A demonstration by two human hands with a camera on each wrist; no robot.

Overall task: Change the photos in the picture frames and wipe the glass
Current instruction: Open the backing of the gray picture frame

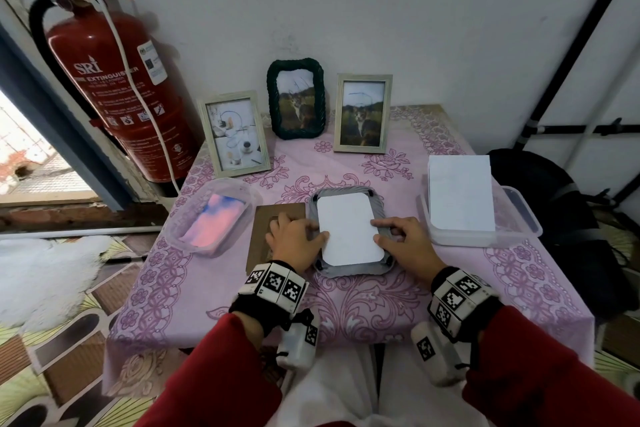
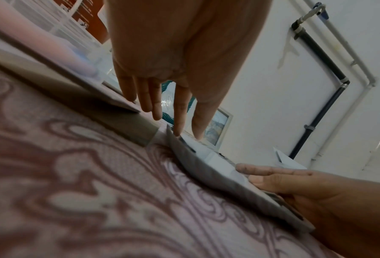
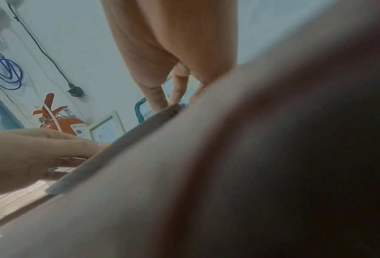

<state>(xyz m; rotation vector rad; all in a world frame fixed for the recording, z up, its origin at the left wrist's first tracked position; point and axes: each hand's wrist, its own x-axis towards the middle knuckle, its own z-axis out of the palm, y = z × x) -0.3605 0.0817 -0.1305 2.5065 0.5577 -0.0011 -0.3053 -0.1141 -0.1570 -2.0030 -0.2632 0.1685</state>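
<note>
A grey picture frame [image 1: 379,215] lies face down in the middle of the table, with a white photo sheet [image 1: 348,229] set in its back. My left hand [image 1: 298,239] rests at its left side, straight fingertips [image 2: 177,131] pressing on the frame's edge and the sheet. At the right side my right hand [image 1: 398,239] touches the sheet's edge and the frame rim [image 2: 206,172] with its fingertips. A brown backing board [image 1: 277,210] lies partly under my left hand. Neither hand grips anything.
Three framed photos stand at the back: a pale one [image 1: 235,133], a dark green one [image 1: 296,102] and another pale one [image 1: 363,113]. A clear tub with a pink cloth [image 1: 211,218] sits left, a tub of white sheets [image 1: 460,198] right. A red fire extinguisher [image 1: 114,80] stands left of the table.
</note>
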